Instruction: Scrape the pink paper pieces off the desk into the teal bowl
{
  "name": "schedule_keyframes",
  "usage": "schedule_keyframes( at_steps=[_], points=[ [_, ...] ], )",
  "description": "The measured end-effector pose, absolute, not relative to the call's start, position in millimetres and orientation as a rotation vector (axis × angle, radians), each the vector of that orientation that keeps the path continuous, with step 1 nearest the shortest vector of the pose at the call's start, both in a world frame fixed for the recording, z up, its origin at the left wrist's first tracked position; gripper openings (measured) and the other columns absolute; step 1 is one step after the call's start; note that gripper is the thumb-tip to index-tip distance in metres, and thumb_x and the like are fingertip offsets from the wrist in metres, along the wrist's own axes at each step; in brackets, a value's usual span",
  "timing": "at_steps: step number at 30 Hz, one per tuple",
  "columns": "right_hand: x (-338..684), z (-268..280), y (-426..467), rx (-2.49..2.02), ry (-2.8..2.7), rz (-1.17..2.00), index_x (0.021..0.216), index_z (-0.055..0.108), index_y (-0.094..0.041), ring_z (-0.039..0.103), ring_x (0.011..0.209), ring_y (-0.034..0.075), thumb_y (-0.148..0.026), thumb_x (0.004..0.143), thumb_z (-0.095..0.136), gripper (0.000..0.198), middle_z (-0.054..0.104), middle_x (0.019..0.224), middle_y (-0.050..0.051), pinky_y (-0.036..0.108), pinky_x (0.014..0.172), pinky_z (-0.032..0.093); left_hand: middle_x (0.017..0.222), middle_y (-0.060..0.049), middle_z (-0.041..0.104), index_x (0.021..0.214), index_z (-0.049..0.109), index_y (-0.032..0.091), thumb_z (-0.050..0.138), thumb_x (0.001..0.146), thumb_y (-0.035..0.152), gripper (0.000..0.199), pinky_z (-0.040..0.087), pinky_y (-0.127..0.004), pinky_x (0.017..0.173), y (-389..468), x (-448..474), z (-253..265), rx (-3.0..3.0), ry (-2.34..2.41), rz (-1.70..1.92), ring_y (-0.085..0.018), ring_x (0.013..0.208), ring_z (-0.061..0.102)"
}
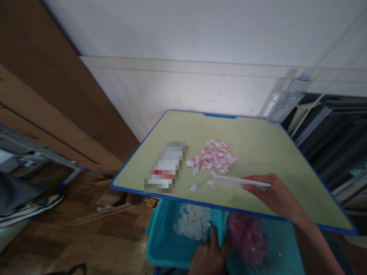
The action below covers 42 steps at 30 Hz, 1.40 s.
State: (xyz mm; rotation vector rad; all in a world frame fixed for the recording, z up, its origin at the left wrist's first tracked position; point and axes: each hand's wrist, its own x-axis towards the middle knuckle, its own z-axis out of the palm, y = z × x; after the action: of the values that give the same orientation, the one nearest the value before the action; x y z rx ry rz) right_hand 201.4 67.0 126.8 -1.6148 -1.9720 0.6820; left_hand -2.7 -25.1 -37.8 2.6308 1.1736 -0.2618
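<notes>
My right hand pinches a thin white flat card between thumb and fingers, just above the pale yellow tabletop. Beyond the card lies a heap of small pink and white pieces, with a few loose ones nearer the front edge. Below that edge, my left hand is at the right wall of a turquoise bin, one finger inside and the thumb on the other side, seemingly gripping it. White pieces lie in the bin near that finger.
A phone-like object, blurred out, lies left of the heap. A clear plastic bag of pink-red stuff sits beside the bin. A clear bottle stands at the back right corner. A wall rises behind; a shoe shows at left.
</notes>
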Motion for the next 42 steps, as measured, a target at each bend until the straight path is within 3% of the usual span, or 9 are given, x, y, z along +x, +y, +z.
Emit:
schedule_keyframes(
  at_steps=[9, 18, 31, 42],
  points=[
    [223, 128, 47, -1.670, -1.947, 0.593, 0.087, 0.072, -0.024, 0.067, 0.071, 0.025, -0.039, 0.081, 0.051, 0.026, 0.073, 0.084, 0.005, 0.034, 0.067, 0.052, 0.129, -0.025, 0.040, 0.129, 0.039, 0.028, 0.047, 0.080, 0.016, 0.051, 0.052, -0.037, 0.060, -21, -1, -28, 2.565, 1.149, -0.324, -0.029, 0.082, 0.062],
    [249, 128, 30, -1.764, -1.832, 0.491, 0.082, 0.073, -0.021, 0.068, 0.066, 0.023, -0.040, 0.078, 0.054, 0.028, 0.073, 0.078, 0.005, 0.029, 0.056, 0.053, 0.129, -0.025, 0.039, 0.127, 0.042, 0.028, 0.050, 0.075, 0.011, 0.055, 0.052, -0.037, 0.063, -19, -1, -20, 2.541, 1.152, -0.351, -0.028, 0.080, 0.063],
    [246, 127, 31, -1.727, -1.768, 0.470, 0.085, 0.073, -0.023, 0.068, 0.076, 0.027, -0.041, 0.080, 0.053, 0.027, 0.073, 0.085, 0.006, 0.034, 0.067, 0.054, 0.131, -0.022, 0.038, 0.130, 0.037, 0.030, 0.047, 0.077, 0.011, 0.057, 0.050, -0.038, 0.067, -20, 0, -15, 2.500, 1.183, -0.412, -0.026, 0.085, 0.062],
    [247, 136, 30, -1.718, -1.793, 0.491, 0.085, 0.073, -0.025, 0.068, 0.080, 0.025, -0.035, 0.079, 0.053, 0.023, 0.072, 0.088, 0.003, 0.033, 0.073, 0.055, 0.133, -0.027, 0.033, 0.130, 0.037, 0.027, 0.044, 0.078, 0.009, 0.056, 0.050, -0.038, 0.067, -16, 0, -6, 2.482, 1.147, -0.451, -0.028, 0.087, 0.062]
  ],
)
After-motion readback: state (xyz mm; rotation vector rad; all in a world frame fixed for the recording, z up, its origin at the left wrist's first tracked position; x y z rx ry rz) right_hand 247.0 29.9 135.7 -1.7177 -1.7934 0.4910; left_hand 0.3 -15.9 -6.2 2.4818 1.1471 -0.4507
